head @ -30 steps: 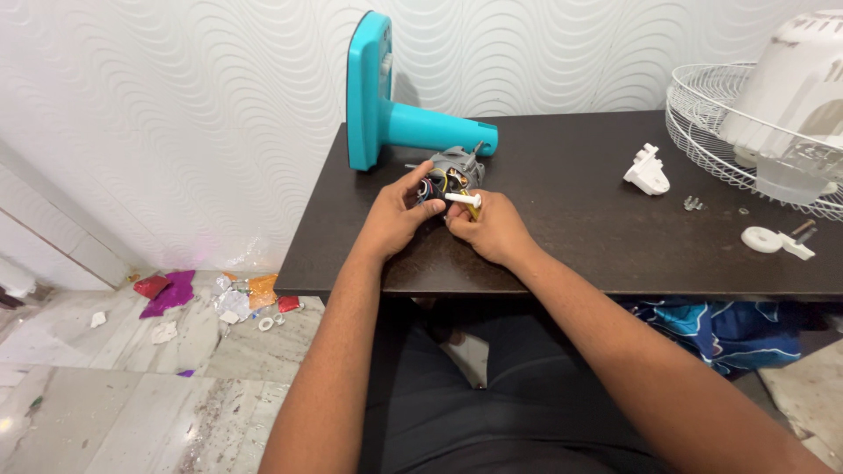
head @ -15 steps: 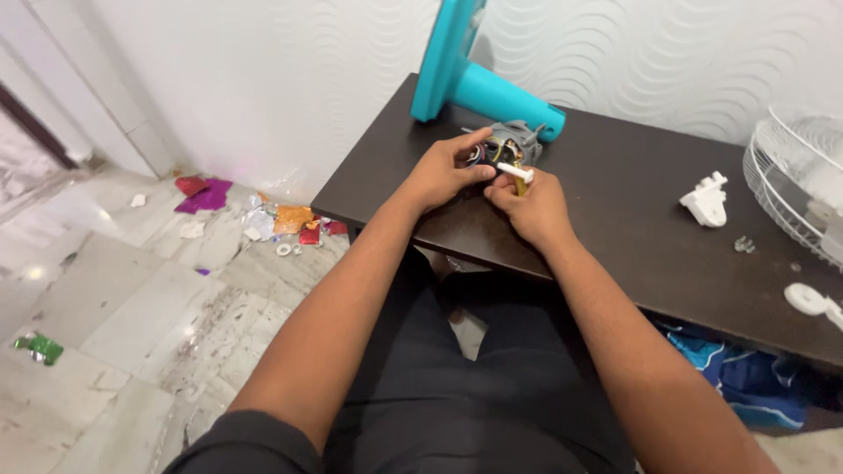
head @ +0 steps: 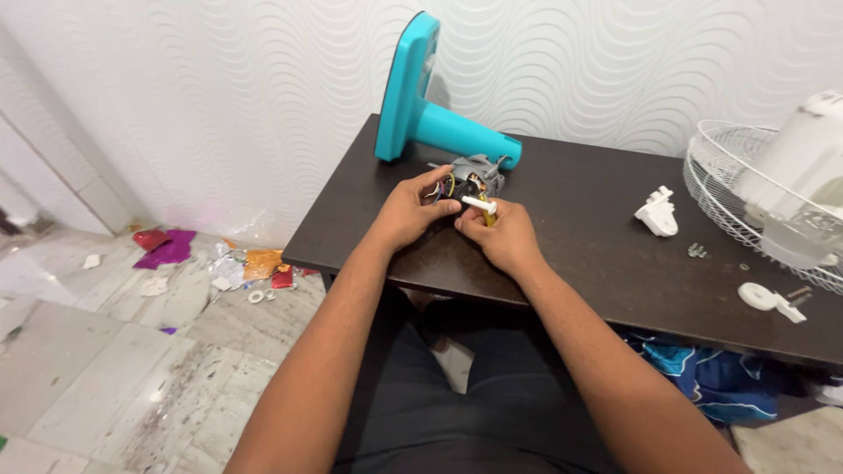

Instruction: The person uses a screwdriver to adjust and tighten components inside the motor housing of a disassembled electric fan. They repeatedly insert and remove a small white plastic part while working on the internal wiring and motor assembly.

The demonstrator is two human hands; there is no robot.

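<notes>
A small grey fan motor (head: 475,176) with coloured wires lies on the dark table (head: 580,246) in front of me. My left hand (head: 411,211) grips its left side, fingers curled over the wires. Just to the right, my right hand (head: 502,234) pinches a short white shaft-like piece (head: 479,204) against the motor, with something yellow showing under the fingers. Behind the motor a turquoise fan stand (head: 430,110) lies on its side, its base toward the wall.
A white wire fan guard (head: 733,189) with a white fan housing (head: 803,180) in it sits at the table's right. A white plastic bracket (head: 658,213), small screws (head: 697,251) and a white knob (head: 764,298) lie nearby. Coloured scraps (head: 219,262) litter the floor at left.
The view has swung back and forth while both hands stayed on the motor. The white piece remains between the right fingers at the motor's front.
</notes>
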